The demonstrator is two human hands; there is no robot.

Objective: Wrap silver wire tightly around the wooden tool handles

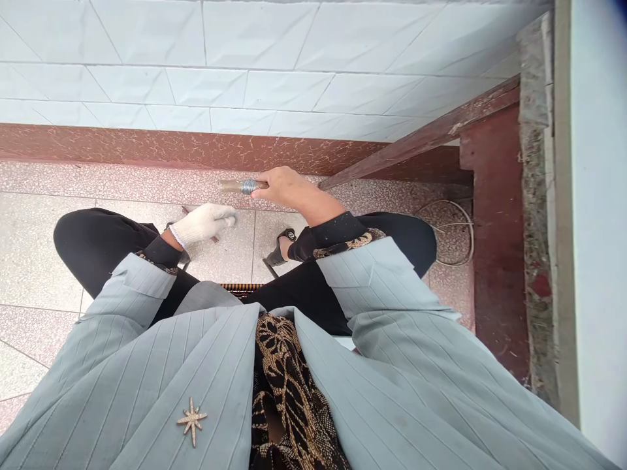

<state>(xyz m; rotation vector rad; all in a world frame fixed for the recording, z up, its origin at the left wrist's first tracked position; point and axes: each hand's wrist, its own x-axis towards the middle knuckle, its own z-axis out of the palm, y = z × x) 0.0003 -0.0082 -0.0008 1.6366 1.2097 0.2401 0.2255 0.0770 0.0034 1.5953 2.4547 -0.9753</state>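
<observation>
My right hand point(284, 185), bare, is closed round the right end of a short wooden stick point(228, 186) with silvery wire point(247, 187) wound round its middle. The stick lies roughly level, its free end pointing left. My left hand point(206, 222), in a white knitted glove, is to the left and a little nearer to me. Its fingers are curled inward, and what they hold, if anything, is hidden. Bits of a thin reddish-brown piece point(214, 239) show beside the glove; I cannot tell whether the hand touches it. The two hands are apart.
A white tiled wall point(206, 85) with a reddish-brown base strip point(147, 149) runs ahead. To the right stands a dark red wooden frame point(494, 228) with a slanting bar point(416, 138). A pale cable point(471, 238) lies coiled on the speckled floor point(34, 248) beside it.
</observation>
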